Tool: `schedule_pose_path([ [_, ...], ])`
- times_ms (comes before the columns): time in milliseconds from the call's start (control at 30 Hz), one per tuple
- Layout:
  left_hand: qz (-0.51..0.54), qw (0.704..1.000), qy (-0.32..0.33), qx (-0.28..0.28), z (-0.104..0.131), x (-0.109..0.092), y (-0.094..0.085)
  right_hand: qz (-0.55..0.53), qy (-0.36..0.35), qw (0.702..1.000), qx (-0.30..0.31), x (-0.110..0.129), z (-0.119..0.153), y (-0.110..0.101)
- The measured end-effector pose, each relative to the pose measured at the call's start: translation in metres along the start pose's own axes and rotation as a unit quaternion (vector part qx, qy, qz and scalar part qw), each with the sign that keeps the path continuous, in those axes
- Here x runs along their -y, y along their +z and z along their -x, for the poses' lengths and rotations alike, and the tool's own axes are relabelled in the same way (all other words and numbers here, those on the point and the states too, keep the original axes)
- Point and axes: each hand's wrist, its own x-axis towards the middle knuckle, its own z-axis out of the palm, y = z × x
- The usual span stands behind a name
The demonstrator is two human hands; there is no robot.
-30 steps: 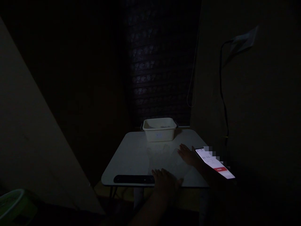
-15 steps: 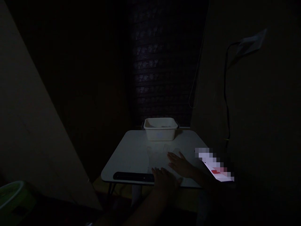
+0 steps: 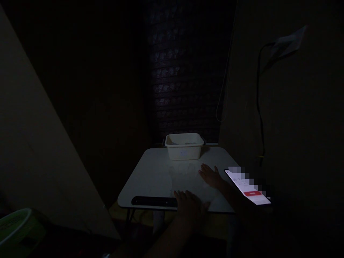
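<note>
On the small white table (image 3: 145,175) lies a thin, see-through sheet (image 3: 181,175), perhaps plastic, with a wavy far edge; its kind is hard to make out in the dark. My left hand (image 3: 188,206) rests at the table's near edge, fingers stretched forward over the sheet's near part. Farther forward, my right hand (image 3: 211,176) is spread with the palm down at the sheet's right side. Neither hand grips anything. A white tub (image 3: 184,153) with dark side handles stands at the table's far edge, holding something pale and indistinct.
A lit phone (image 3: 248,190) is right of the table. A black slot (image 3: 153,201) runs along the table's near edge. A green basket (image 3: 21,229) sits low at left. A cable (image 3: 258,96) hangs on the right wall; a dark blind (image 3: 172,79) hangs behind.
My right hand has slid forward and a little right across the sheet. The left hand stays nearly in place. The view has shifted slightly.
</note>
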Motion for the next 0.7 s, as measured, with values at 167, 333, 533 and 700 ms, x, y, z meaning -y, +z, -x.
schedule_pose_path([
  [167,-0.003,1.0,0.013,-0.019,0.001,0.004,0.001,0.018,0.006,1.0,-0.002,-0.013,0.001,0.004],
  [333,0.018,0.998,0.032,-0.057,-0.001,0.006,-0.003,0.025,-0.006,1.0,-0.005,-0.022,0.012,0.007],
  [533,0.027,0.997,0.056,-0.038,-0.004,0.003,0.004,0.002,-0.064,0.997,-0.042,-0.013,0.018,0.009],
  [700,0.03,0.996,0.077,-0.038,-0.004,0.003,0.014,-0.015,-0.121,0.991,-0.05,0.009,0.015,0.007],
])
